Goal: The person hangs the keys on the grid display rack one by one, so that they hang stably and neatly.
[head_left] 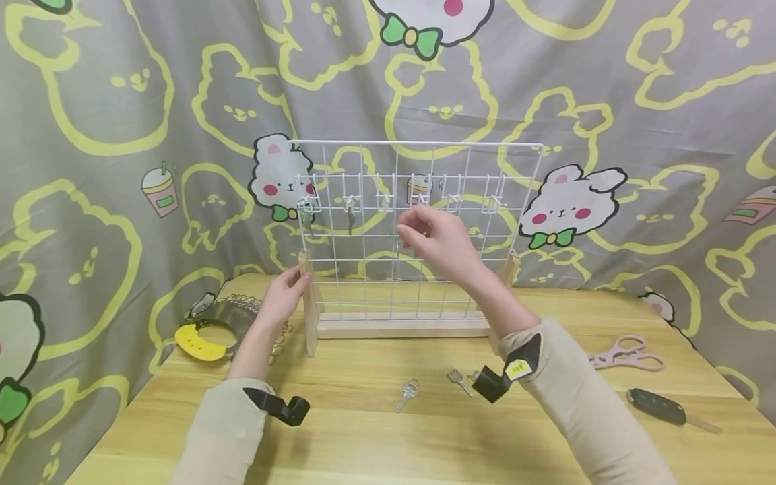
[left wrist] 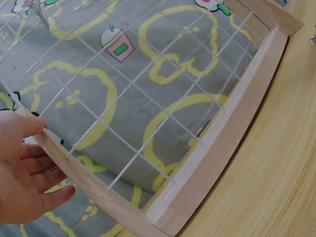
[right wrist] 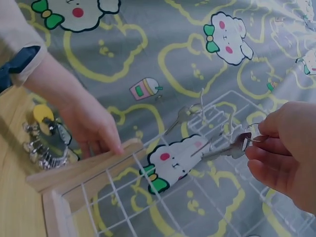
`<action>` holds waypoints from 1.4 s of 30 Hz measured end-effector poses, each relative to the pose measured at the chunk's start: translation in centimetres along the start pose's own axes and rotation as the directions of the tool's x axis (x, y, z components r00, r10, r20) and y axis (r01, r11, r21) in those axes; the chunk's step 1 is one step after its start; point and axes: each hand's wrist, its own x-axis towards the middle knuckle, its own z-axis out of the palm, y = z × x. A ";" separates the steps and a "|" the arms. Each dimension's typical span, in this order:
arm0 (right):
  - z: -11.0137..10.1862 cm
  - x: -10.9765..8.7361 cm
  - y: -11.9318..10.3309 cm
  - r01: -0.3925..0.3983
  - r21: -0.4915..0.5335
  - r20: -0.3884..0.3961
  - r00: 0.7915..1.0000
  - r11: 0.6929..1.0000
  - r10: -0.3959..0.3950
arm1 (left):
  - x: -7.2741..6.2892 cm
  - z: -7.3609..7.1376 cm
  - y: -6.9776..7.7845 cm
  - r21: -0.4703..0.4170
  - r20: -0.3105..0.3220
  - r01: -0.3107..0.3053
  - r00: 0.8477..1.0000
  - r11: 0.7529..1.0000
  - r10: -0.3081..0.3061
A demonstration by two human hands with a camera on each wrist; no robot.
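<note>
A white wire grid rack (head_left: 388, 259) stands upright on the table in a wooden base, with several hooks along its upper part. My left hand (head_left: 286, 293) holds its left wooden post (left wrist: 79, 173), thumb on the near side and fingers behind. In front of the grid, just below the hooks, my right hand (head_left: 445, 246) pinches the ring of a silver key (right wrist: 232, 150); in the head view the hand hides this key. Another key (head_left: 350, 220) hangs from the second hook from the left, and one more (head_left: 308, 217) hangs at the leftmost hook.
Two loose keys lie on the table before the rack, one left (head_left: 407, 395) and one right (head_left: 459, 381). A black car key (head_left: 657, 406) and pink scissors (head_left: 630, 353) lie at the right. A yellow-and-black ring (head_left: 200, 343) with metal rings sits left. A patterned curtain (head_left: 564, 54) hangs behind.
</note>
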 end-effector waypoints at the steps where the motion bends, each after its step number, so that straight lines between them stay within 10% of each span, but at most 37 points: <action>1: 0.1 0.3 -0.2 0.007 0.000 -0.008 1.000 1.000 -0.007 | 0.0 0.0 0.0 0.002 0.000 -0.002 1.000 1.000 0.002; 27: 1.9 3.0 -1.2 -0.010 -0.026 -0.195 0.981 1.000 0.005 | -0.2 0.0 0.2 0.000 -0.009 0.001 1.000 1.000 -0.001; 42: 2.0 2.9 -0.4 0.040 -0.214 -0.191 0.978 0.976 -0.082 | -0.3 0.1 0.2 -0.009 -0.013 0.001 1.000 1.000 -0.001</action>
